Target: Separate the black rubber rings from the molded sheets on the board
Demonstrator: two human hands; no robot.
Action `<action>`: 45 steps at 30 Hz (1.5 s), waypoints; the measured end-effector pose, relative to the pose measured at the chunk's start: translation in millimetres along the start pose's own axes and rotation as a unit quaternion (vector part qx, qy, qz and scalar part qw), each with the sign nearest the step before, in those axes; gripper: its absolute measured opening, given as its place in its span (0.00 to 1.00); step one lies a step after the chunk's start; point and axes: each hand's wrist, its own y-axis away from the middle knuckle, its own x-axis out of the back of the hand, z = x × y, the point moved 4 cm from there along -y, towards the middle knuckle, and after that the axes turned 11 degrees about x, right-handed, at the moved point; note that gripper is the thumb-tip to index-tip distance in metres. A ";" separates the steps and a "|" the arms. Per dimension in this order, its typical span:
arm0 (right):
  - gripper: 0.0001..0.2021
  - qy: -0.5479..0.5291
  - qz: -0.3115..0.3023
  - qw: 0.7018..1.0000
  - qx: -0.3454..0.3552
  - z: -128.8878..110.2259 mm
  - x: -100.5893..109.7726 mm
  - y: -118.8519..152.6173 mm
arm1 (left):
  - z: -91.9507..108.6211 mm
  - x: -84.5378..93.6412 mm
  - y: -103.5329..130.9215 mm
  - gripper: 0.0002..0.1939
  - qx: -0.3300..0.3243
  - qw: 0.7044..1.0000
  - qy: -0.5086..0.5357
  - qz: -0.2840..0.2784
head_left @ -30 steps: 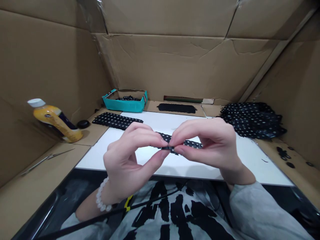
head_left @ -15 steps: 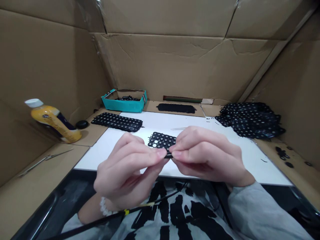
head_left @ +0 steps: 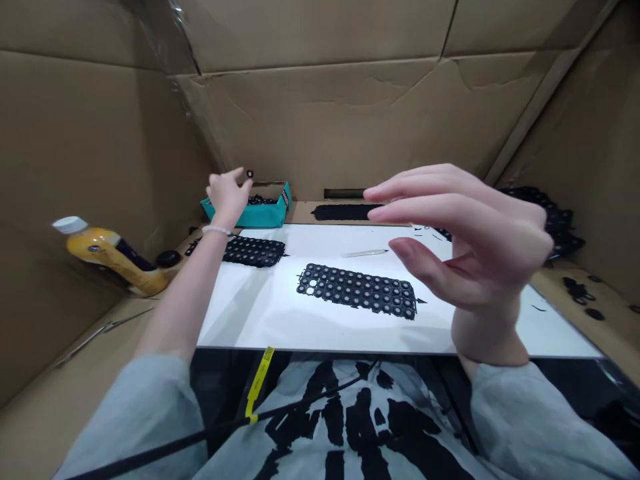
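Observation:
My left hand (head_left: 229, 195) is over the left end of a teal box (head_left: 265, 215), its fingers spread. A small black ring (head_left: 249, 174) shows just off its fingertips, above the box. More black rings lie inside the box. My right hand (head_left: 475, 233) is raised over the right part of a white board (head_left: 280, 327), thumb and fingers apart with nothing between them. Left of it, a black sheet of round pieces (head_left: 357, 291) lies flat on the board, with white gaps near its left end. Behind that sheet is a thin pale pointed tool (head_left: 365, 253).
Another dotted sheet (head_left: 254, 251) lies partly under my left forearm. A black strip (head_left: 347, 212) is at the back. To the left are a yellow bottle (head_left: 113, 253), a black round object (head_left: 169, 259) and tweezers (head_left: 103, 331). Dark sheets (head_left: 550, 223) are piled right. Cardboard walls surround the board.
My hands have parted. The left reached forward and left to the teal box, with a black ring beside it; the right moved up and right and opened. The middle sheet is now uncovered.

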 end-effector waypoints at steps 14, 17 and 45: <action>0.15 0.104 -0.522 0.777 -0.337 195.0 -77.8 193.9 | -31.9 -171.2 82.4 0.27 -0.025 0.897 -0.104 -0.429; 0.16 0.107 -0.553 0.766 -0.310 192.1 -86.0 228.9 | -12.8 -205.9 102.9 0.28 -0.094 0.885 -0.134 -0.436; 0.17 -0.271 0.071 0.695 -0.662 168.1 -53.8 267.3 | -12.1 -286.7 84.6 0.12 0.075 0.935 -0.064 -0.340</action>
